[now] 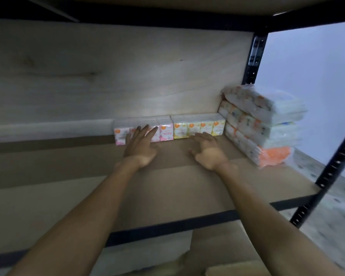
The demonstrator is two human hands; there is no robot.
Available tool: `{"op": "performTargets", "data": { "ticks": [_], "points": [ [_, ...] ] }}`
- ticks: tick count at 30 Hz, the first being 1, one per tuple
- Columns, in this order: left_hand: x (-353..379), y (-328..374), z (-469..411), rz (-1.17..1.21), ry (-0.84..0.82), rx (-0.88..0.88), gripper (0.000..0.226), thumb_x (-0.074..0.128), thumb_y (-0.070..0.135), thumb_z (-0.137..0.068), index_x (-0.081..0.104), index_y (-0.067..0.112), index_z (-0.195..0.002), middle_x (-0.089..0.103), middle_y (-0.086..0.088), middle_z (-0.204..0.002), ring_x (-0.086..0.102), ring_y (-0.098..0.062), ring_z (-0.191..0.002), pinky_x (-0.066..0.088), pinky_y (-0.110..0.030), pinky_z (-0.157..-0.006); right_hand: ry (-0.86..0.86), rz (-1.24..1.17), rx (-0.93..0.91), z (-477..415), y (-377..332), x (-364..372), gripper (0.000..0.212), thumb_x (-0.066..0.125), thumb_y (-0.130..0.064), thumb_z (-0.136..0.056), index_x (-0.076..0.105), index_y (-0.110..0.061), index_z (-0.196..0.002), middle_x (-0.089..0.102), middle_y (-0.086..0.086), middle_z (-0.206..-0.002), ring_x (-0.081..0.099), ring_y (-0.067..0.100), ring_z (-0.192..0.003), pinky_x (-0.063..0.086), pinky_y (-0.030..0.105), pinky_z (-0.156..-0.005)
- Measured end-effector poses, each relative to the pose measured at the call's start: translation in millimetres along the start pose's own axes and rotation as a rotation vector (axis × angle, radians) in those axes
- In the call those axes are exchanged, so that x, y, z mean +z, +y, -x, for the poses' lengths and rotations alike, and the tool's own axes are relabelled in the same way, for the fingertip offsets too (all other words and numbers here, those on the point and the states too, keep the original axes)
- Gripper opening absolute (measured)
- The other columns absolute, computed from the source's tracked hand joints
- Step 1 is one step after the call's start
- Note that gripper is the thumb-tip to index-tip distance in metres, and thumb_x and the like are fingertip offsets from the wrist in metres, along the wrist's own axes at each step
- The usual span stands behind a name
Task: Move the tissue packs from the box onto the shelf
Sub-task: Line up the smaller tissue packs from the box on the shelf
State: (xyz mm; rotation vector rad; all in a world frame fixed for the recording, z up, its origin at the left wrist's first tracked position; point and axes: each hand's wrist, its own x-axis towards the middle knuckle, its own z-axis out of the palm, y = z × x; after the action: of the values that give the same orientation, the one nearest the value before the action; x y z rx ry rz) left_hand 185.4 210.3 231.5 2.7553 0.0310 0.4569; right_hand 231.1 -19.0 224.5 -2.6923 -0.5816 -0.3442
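Note:
A pink tissue pack (pixel 166 129) and a yellow tissue pack (pixel 199 126) stand side by side against the back wall of the shelf (pixel 68 166). My left hand (pixel 140 145) reaches in with fingers spread, its fingertips in front of the pink pack. My right hand (pixel 207 152) hovers open just in front of the yellow pack, holding nothing. A stack of wrapped tissue packs (pixel 263 124) fills the right back corner. A cardboard box (pixel 235 269) shows only as a corner at the bottom edge.
The black metal upright (pixel 331 172) frames the shelf's right front corner, and another upright (pixel 255 54) stands at the back. An upper shelf board (pixel 167 14) hangs low overhead. The wooden back panel (pixel 108 72) closes the rear.

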Motion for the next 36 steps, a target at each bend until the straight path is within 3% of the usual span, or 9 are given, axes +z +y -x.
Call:
{"op": "performTargets", "data": {
  "ticks": [7, 14, 18, 26, 31, 36],
  "points": [
    [-4.8, 33.4, 71.4, 0.073, -0.068, 0.034, 0.068, 0.045, 0.052, -0.094, 0.016, 0.032, -0.152, 0.009, 0.005, -0.161, 0.004, -0.018, -0.149, 0.002, -0.046, -0.12, -0.058, -0.033, 0.1, 77.3, -28.0, -30.8, 0.055, 0.052, -0.047, -0.093, 0.04, -0.027, -0.143, 0.044, 0.006, -0.147, 0.032, 0.026, -0.138, 0.028, 0.042, -0.111],
    [-9.2, 76.6, 149.6, 0.203, -0.11, 0.148, 0.064, 0.044, 0.051, -0.095, 0.018, 0.035, -0.151, 0.011, 0.005, -0.161, 0.004, -0.018, -0.148, 0.0, -0.045, -0.12, -0.041, -0.056, 0.132, 164.7, -40.8, -46.2, 0.054, 0.054, -0.042, -0.093, 0.042, -0.024, -0.142, 0.043, 0.003, -0.148, 0.036, 0.024, -0.137, 0.028, 0.038, -0.113],
    [1.2, 104.2, 190.9, 0.266, -0.122, 0.209, 0.062, 0.045, 0.048, -0.096, 0.021, 0.033, -0.151, 0.012, 0.005, -0.161, 0.005, -0.016, -0.148, 0.002, -0.04, -0.118, -0.017, -0.098, 0.205, 221.5, -33.5, -48.2, 0.056, 0.058, -0.043, -0.091, 0.044, -0.022, -0.141, 0.046, 0.003, -0.146, 0.04, 0.024, -0.134, 0.034, 0.042, -0.11],
    [55.7, 162.6, 263.8, 0.328, -0.245, 0.348, 0.058, 0.045, 0.045, -0.097, 0.026, 0.031, -0.15, 0.017, 0.005, -0.16, 0.008, -0.015, -0.148, 0.004, -0.038, -0.12, -0.017, -0.104, 0.395, 333.3, 18.8, -25.8, 0.056, 0.053, -0.046, -0.093, 0.044, -0.019, -0.141, 0.045, 0.002, -0.146, 0.038, 0.021, -0.137, 0.03, 0.035, -0.109],
    [110.0, 184.3, 286.5, 0.29, -0.445, 0.344, 0.058, 0.04, 0.047, -0.098, 0.023, 0.03, -0.15, 0.016, 0.004, -0.16, 0.008, -0.017, -0.148, 0.002, -0.041, -0.119, -0.069, -0.159, 0.543, 386.6, 65.1, 6.0, 0.055, 0.054, -0.043, -0.094, 0.045, -0.014, -0.14, 0.048, 0.01, -0.144, 0.041, 0.027, -0.134, 0.034, 0.039, -0.11],
    [167.0, 196.9, 300.0, 0.167, -0.604, 0.324, 0.059, 0.035, 0.051, -0.098, 0.018, 0.034, -0.152, 0.01, 0.007, -0.161, 0.005, -0.016, -0.148, 0.003, -0.042, -0.118, -0.142, -0.102, 0.686, 419.8, 110.2, 44.9, 0.058, 0.048, -0.05, -0.094, 0.042, -0.019, -0.143, 0.034, 0.009, -0.153, 0.025, 0.027, -0.143, 0.026, 0.043, -0.113]
  ]
}}
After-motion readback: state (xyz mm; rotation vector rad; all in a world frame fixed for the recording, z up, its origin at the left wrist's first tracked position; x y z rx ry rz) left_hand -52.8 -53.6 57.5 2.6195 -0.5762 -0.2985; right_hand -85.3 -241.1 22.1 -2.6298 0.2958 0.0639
